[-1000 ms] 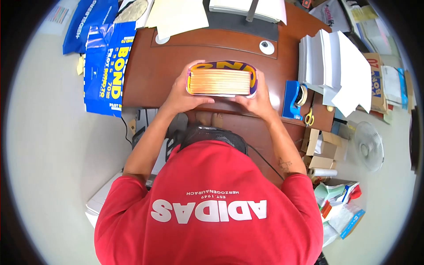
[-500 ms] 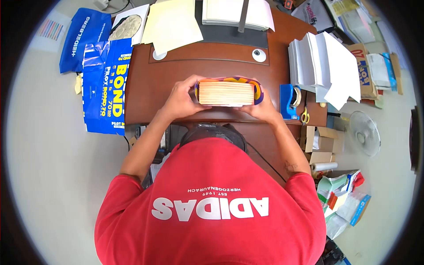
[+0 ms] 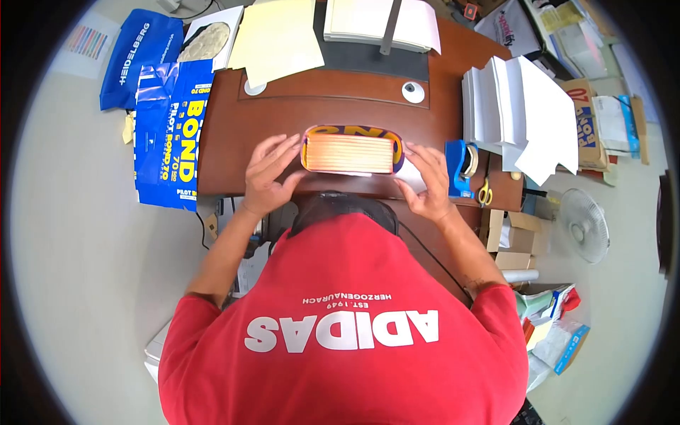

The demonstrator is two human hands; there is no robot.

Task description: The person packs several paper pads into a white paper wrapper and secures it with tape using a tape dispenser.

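On the brown desk's near part stands a paper-wrapped bundle (image 3: 350, 154), its open side up. Layered cream page edges show inside a purple and yellow wrapper that curls loosely round them. My left hand (image 3: 271, 173) is open at the bundle's left side, fingers stretched and thumb apart, with fingertips close to the wrapper. Opposite it, my right hand (image 3: 426, 180) is open too, its fingertips right at the wrapper's right edge and its thumb below.
A blue tape dispenser (image 3: 459, 170) and yellow scissors (image 3: 485, 191) lie right of my right hand. White paper stacks (image 3: 520, 106) stand behind them. Yellow sheets (image 3: 276, 42) and a paper stack with a metal ruler (image 3: 389, 28) lie at the back. Blue wrapping (image 3: 170, 134) hangs over the left edge.
Both hands have let go of the bundle and spread outward, the left one to the left. The bundle sits slightly further left, with more of the wrapper's lettering showing behind the pages.
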